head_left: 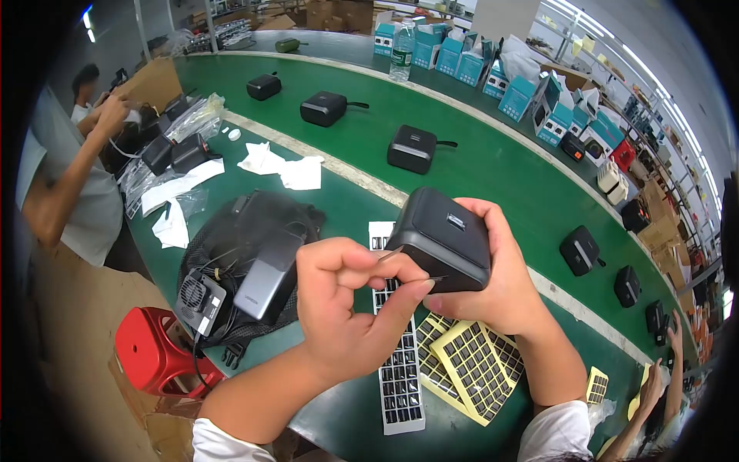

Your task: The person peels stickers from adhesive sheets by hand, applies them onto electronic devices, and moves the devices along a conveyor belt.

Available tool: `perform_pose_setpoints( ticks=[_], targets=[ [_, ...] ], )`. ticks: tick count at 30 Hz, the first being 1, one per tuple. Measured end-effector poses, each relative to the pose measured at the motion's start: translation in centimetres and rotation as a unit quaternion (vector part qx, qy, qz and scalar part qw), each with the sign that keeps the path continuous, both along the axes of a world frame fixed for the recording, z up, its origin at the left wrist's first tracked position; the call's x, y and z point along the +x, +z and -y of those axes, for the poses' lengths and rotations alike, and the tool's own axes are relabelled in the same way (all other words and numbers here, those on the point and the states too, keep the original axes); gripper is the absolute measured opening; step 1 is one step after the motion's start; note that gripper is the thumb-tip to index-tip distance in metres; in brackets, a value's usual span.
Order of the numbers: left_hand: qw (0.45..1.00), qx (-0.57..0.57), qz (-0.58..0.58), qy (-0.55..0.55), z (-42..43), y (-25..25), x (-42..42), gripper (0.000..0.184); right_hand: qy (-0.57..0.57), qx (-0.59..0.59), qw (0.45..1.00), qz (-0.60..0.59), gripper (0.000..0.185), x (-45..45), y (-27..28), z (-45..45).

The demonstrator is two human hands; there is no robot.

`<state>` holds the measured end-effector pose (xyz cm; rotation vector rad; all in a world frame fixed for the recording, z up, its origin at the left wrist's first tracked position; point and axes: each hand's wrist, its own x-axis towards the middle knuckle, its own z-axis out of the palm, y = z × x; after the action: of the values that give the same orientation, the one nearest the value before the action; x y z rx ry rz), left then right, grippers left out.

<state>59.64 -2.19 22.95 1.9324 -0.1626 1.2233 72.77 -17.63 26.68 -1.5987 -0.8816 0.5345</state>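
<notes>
One black box (pixel 440 240) sits tilted in the right hand (pixel 504 281), whose fingers and thumb clamp its sides. The left hand (pixel 354 296), just beside the box, has thumb and forefinger pinched together on thin tweezers (pixel 437 278), tips near the box's side. Below the left hand lies a white sheet (pixel 402 385); below the right, yellow sheets (pixel 479 366).

Bench (pixel 339 420): bag (pixel 202 248) at left, power bank (pixel 265 285) on it; strip (pixel 402 385) centre, sheets (pixel 473 366) just right. Stool (pixel 146 343) left of bench. Belt (pixel 493 165) beyond, devices (pixel 413 150) on it; bottle (pixel 402 52), boxes (pixel 517 98) past belt.
</notes>
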Motion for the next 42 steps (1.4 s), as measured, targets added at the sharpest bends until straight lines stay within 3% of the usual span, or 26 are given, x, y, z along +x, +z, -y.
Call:
perform_pose_setpoints(
  ticks=[10, 12, 16, 18, 25, 27, 31, 33, 35, 37, 39, 42],
  targets=[
    [1.000, -0.011, 0.002, -0.001, 0.1, 0.2, -0.5, 0.056, 0.004, -0.023, 0.999, -0.047, 0.100, -0.6, 0.1, 0.2],
    [1.000, 0.010, -0.020, -0.001, 0.0, 0.2, -0.7, 0.065, -0.001, -0.031, 0.998, -0.050, 0.101, -0.8, 0.2, 0.1],
    [0.999, -0.003, 0.010, 0.038, 0.4, 0.2, -0.5, 0.056, -0.005, -0.038, 0.999, -0.034, 0.101, -0.9, 0.1, 0.2],
    [0.996, 0.047, 0.010, 0.069, 0.2, 0.3, -0.6, 0.058, -0.005, -0.030, 0.998, -0.063, 0.101, -1.1, 0.2, 0.2],
    [0.998, 0.045, 0.011, 0.037, 0.0, -0.1, -0.5, 0.065, -0.016, -0.028, 0.997, -0.076, 0.099, -1.4, 0.4, -0.1],
    [0.988, 0.113, -0.005, 0.103, 0.2, 0.5, -0.7, 0.070, -0.025, -0.045, 0.997, -0.057, 0.098, -1.4, 0.5, 0.0],
    [0.994, 0.009, -0.055, 0.090, 0.3, -0.2, -0.5, 0.076, -0.043, -0.045, 0.997, -0.053, 0.098, -1.4, 1.0, -0.2],
    [0.981, -0.095, -0.095, 0.142, -0.3, 0.8, 0.0, 0.072, -0.020, -0.030, 0.997, -0.073, 0.099, 0.0, 1.3, 0.0],
    [0.976, -0.077, -0.076, 0.189, -2.0, -0.5, 1.0, 0.072, -0.015, -0.019, 0.999, -0.029, 0.101, 3.7, 0.9, 0.6],
    [0.973, -0.051, 0.042, 0.220, -4.1, -1.1, 2.0, 0.064, -0.046, -0.091, 0.995, 0.018, 0.099, 9.2, 0.2, 2.6],
    [0.976, -0.060, 0.011, 0.209, -3.6, 0.6, 1.1, 0.034, -0.121, -0.168, 0.973, 0.107, 0.099, 14.6, -2.3, 5.9],
    [0.982, 0.033, 0.013, 0.187, -3.6, 0.5, 1.1, 0.013, -0.170, -0.369, 0.886, 0.223, 0.107, 21.0, -5.2, 10.9]
  ],
)
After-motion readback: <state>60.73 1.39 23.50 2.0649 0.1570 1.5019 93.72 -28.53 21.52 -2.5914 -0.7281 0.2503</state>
